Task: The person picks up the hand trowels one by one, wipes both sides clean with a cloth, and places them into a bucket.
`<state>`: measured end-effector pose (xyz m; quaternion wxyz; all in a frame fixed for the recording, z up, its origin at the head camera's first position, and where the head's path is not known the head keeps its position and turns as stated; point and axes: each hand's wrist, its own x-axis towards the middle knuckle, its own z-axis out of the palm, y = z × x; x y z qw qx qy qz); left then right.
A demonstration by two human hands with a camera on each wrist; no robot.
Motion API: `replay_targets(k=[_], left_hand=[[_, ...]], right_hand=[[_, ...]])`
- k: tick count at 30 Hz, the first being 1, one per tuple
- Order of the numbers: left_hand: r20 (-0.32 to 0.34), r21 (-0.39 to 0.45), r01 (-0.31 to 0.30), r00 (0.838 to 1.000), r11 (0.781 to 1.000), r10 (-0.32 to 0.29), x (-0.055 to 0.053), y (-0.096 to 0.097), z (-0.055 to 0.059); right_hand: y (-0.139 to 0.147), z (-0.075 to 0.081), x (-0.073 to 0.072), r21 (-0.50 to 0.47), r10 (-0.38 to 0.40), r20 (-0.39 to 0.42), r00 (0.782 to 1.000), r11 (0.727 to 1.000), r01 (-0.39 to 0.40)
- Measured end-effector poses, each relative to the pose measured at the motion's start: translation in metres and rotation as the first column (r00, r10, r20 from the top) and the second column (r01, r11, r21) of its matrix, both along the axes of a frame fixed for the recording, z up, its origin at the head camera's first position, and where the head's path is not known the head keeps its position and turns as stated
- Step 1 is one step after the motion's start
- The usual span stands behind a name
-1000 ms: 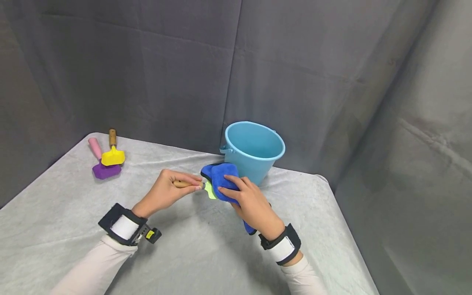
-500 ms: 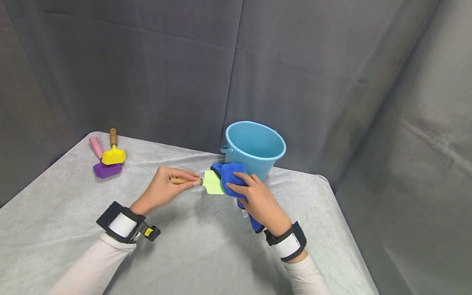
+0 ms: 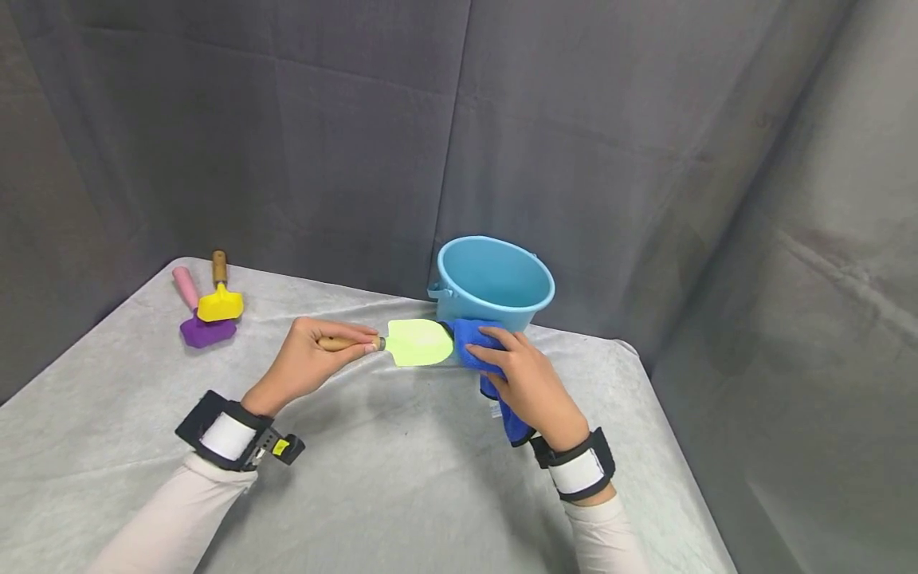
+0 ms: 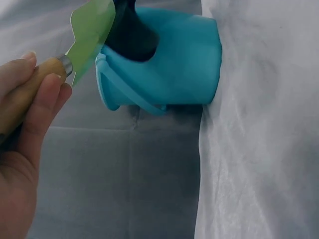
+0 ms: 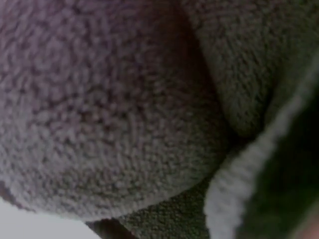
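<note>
Left hand (image 3: 301,359) pinches the wooden handle (image 3: 334,344), likely the best hold, of a green trowel (image 3: 419,343) held above the surface (image 3: 402,494); it looks light, stiff. At its tip, a blue cloth (image 3: 469,336), probably soft, is gripped by the right hand (image 3: 534,391).

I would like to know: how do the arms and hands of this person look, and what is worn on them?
The left hand and right hand wear no gloves. The left sleeve and right sleeve are long, pale and plain. The left wristband and right wristband are black with a white patch. A small black device with a yellow mark juts from the left one.
</note>
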<state>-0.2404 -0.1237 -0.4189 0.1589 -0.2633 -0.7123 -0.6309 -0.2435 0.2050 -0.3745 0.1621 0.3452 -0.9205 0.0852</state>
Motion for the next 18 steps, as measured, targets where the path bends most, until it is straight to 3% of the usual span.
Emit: replay_targets(k=[5, 10, 14, 18], left_hand=[[-0.003, 0.006, -0.024, 1.000, 1.000, 0.024, -0.001, -0.004, 0.003], [0.003, 0.011, -0.029, 1.000, 1.000, 0.029, -0.002, -0.005, 0.003], [-0.007, 0.008, -0.024, 1.000, 1.000, 0.024, -0.002, -0.002, 0.002], [-0.059, -0.022, -0.010, 0.998, 1.000, 0.009, 0.000, 0.004, 0.000]], right_hand=[[0.007, 0.008, 0.000, -0.024, 0.006, -0.005, 1.000, 1.000, -0.006], [0.011, 0.014, 0.003, -0.109, 0.030, -0.017, 0.999, 0.994, -0.032], [0.011, 0.017, 0.006, -0.200, 0.098, -0.076, 0.992, 0.973, -0.111], [0.007, 0.016, 0.008, -0.274, 0.172, -0.183, 0.968, 0.937, -0.218]])
